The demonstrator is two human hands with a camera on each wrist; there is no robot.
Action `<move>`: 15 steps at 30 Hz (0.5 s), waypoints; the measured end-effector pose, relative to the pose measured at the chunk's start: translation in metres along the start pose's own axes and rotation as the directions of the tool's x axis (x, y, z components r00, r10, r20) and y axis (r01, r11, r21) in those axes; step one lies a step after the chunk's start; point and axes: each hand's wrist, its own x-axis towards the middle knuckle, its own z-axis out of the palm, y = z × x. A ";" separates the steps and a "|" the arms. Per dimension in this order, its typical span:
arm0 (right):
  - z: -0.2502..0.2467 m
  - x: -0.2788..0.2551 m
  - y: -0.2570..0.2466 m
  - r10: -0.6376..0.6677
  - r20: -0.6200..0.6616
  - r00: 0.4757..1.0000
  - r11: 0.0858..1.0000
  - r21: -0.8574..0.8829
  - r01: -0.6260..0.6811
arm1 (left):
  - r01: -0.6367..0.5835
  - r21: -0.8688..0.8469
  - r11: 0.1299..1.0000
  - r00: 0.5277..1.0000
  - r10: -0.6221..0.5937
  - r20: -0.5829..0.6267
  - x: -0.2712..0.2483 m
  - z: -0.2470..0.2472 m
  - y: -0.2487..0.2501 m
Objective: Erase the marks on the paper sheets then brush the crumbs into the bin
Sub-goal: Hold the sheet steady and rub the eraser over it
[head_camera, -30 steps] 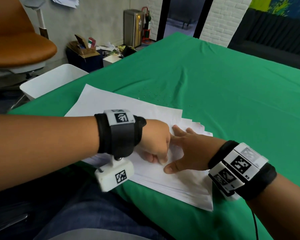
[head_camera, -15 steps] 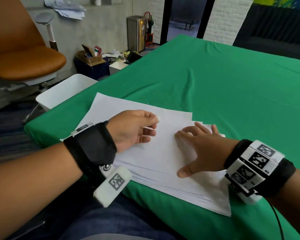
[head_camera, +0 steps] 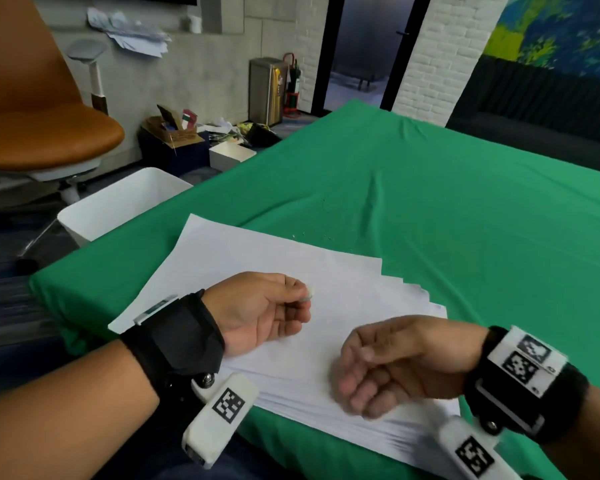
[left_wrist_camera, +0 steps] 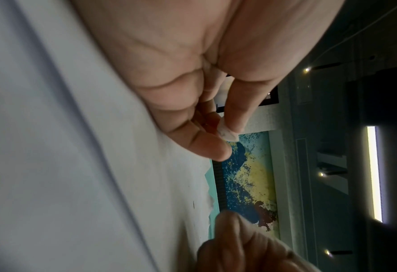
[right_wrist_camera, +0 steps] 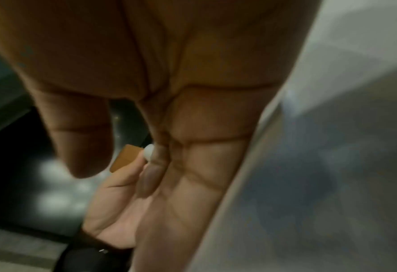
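A fanned stack of white paper sheets (head_camera: 340,285) lies on the green tablecloth near the table's front left corner. My left hand (head_camera: 267,310) hovers palm-up over the sheets and pinches a small white eraser (head_camera: 309,293) between thumb and fingertips; the left wrist view shows the worn eraser (left_wrist_camera: 226,133) at the thumb tip. My right hand (head_camera: 385,365) hangs blurred just above the sheets' near right part, fingers loosely curled and holding nothing. Tiny eraser crumbs (head_camera: 312,235) dot the cloth just beyond the paper. A small dark mark (left_wrist_camera: 193,204) shows on the paper.
A white bin (head_camera: 118,206) stands on the floor beside the table's left edge. An orange chair (head_camera: 45,133) is behind it. Boxes and clutter (head_camera: 201,140) lie on the floor further back. The green table (head_camera: 465,220) stretches away to the right.
My left hand turned palm-up and lifted the eraser off the paper. My right hand rose from lying flat on the sheets and curled, still moving. The head view tilted upward.
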 end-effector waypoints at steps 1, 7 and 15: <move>-0.008 0.003 -0.003 0.015 -0.007 1.000 0.999 0.043 -0.014 | 0.004 -0.001 1.000 1.000 -0.004 -0.001 0.001 -0.001 0.000; -0.068 0.025 -0.056 -0.200 -0.847 0.493 0.837 0.113 0.535 | 0.007 0.000 1.000 1.000 -0.007 -0.003 0.002 -0.001 0.001; -0.026 0.032 -0.037 -0.005 -0.105 0.994 0.992 0.122 0.018 | 0.003 0.016 1.000 1.000 -0.003 -0.002 0.002 -0.001 0.001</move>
